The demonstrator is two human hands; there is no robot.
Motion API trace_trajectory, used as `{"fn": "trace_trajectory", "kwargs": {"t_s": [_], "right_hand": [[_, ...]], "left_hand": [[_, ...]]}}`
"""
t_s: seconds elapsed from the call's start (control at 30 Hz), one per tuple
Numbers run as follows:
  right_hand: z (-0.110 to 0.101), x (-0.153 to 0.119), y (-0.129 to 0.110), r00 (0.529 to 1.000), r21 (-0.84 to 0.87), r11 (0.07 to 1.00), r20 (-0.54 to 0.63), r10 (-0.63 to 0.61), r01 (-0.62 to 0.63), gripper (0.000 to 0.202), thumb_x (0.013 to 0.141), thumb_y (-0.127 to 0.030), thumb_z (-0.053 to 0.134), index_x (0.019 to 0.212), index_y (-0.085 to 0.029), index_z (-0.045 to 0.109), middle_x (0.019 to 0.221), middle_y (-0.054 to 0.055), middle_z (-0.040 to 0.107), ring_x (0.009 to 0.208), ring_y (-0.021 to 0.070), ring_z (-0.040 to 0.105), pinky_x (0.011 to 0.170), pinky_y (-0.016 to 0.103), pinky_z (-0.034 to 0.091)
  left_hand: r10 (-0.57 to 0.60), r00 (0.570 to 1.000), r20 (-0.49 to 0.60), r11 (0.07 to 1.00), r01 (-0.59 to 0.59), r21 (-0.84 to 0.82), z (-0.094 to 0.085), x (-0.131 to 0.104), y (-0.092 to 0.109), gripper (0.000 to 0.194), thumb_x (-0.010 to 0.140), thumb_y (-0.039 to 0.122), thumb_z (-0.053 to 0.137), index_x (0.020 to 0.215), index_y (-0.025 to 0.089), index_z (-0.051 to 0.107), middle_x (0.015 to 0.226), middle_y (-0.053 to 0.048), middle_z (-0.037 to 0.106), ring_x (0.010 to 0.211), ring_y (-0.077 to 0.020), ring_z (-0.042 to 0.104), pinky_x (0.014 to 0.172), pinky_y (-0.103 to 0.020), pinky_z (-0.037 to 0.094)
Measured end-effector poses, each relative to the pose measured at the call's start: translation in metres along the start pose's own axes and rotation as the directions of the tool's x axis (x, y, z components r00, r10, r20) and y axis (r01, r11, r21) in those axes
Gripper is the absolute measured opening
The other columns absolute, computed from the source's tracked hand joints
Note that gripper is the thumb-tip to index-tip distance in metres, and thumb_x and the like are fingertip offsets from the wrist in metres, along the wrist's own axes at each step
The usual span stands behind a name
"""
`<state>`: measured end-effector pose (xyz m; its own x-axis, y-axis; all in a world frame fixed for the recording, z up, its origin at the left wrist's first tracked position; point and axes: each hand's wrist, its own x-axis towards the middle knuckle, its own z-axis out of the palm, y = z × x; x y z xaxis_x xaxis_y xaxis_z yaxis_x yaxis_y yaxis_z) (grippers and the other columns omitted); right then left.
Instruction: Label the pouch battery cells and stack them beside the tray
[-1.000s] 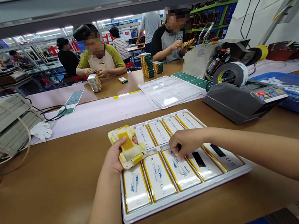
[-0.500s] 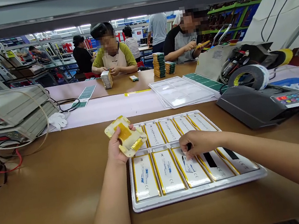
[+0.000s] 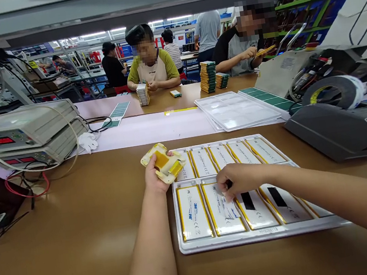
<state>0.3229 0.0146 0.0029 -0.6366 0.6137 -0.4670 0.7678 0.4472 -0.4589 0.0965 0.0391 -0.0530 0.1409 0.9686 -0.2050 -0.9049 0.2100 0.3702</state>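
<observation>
On the desk, a white tray of flat packs lies beneath the right grip, which pinches a printed film over one pack. The left grip clasps a cream fixture. Beyond both grips, clear trays overlap.

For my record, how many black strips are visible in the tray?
2: one black strip on the near row's third pack from left, another on the fourth. The right forearm may hide more.
</observation>
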Motion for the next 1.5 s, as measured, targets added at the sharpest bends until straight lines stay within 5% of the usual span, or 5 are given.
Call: {"fn": "trace_trajectory", "kwargs": {"t_s": [0.13, 0.57, 1.1, 1.33, 1.5], "right_hand": [[0.003, -0.002, 0.005, 0.988, -0.037, 0.998, -0.144, 0.053, -0.059, 0.021, 0.064, -0.042, 0.059, 0.065, -0.021, 0.056, 0.069, -0.002, 0.059, 0.062, 0.012, 0.049, 0.054, 0.022, 0.032], [0.009, 0.002, 0.007, 0.981, 0.0, 0.997, -0.176, 0.081, -0.082, 0.022, 0.064, -0.043, 0.058, 0.066, -0.02, 0.057, 0.067, -0.002, 0.058, 0.061, 0.0117, 0.048, 0.053, 0.022, 0.032], [0.004, 0.005, -0.012, 0.997, 0.268, 0.961, 0.021, -0.079, 0.071, 0.027, 0.059, -0.041, 0.063, 0.065, -0.016, 0.056, 0.062, -0.001, 0.056, 0.059, 0.0105, 0.047, 0.055, 0.022, 0.036], [0.013, 0.048, -0.045, 0.981, -0.011, 0.999, -0.19, 0.044, -0.047, 0.02, 0.057, -0.039, 0.065, 0.063, -0.021, 0.06, 0.066, -0.001, 0.06, 0.062, 0.0132, 0.05, 0.053, 0.023, 0.032], [0.018, 0.043, -0.047, 0.989, -0.025, 1.0, -0.145, -0.018, 0.015, 0.018, 0.057, -0.038, 0.065, 0.062, -0.021, 0.059, 0.067, -0.002, 0.061, 0.062, 0.0129, 0.051, 0.052, 0.022, 0.033]], "left_hand": [[-0.018, 0.999, -0.05, 1.0, 0.018, -0.009, -0.002, 0.003, 0.001, 0.02, 0.075, 0.029, 0.046, 0.087, 0.014, 0.054, 0.074, -0.008, 0.06, 0.074, -0.0217, 0.06, 0.073, -0.046, 0.047], [-0.042, 0.998, -0.05, 0.999, 0.041, -0.025, 0.002, 0.0, -0.001, 0.02, 0.075, 0.028, 0.046, 0.087, 0.013, 0.053, 0.069, -0.007, 0.059, 0.069, -0.0204, 0.06, 0.071, -0.045, 0.047], [-0.036, 0.999, -0.025, 0.999, 0.036, 0.007, -0.006, 0.002, -0.001, 0.023, 0.073, 0.029, 0.049, 0.09, 0.015, 0.053, 0.073, -0.008, 0.061, 0.073, -0.0215, 0.06, 0.072, -0.043, 0.047], [-0.007, 0.996, -0.086, 0.999, 0.004, -0.042, -0.01, 0.0, 0.003, 0.022, 0.075, 0.028, 0.047, 0.089, 0.013, 0.054, 0.074, -0.008, 0.061, 0.072, -0.0215, 0.06, 0.071, -0.043, 0.048], [-0.062, 0.996, -0.069, 0.997, 0.058, -0.055, -0.009, 0.0, 0.004, 0.02, 0.072, 0.027, 0.05, 0.086, 0.013, 0.054, 0.072, -0.007, 0.06, 0.068, -0.0216, 0.06, 0.07, -0.043, 0.048]]}}
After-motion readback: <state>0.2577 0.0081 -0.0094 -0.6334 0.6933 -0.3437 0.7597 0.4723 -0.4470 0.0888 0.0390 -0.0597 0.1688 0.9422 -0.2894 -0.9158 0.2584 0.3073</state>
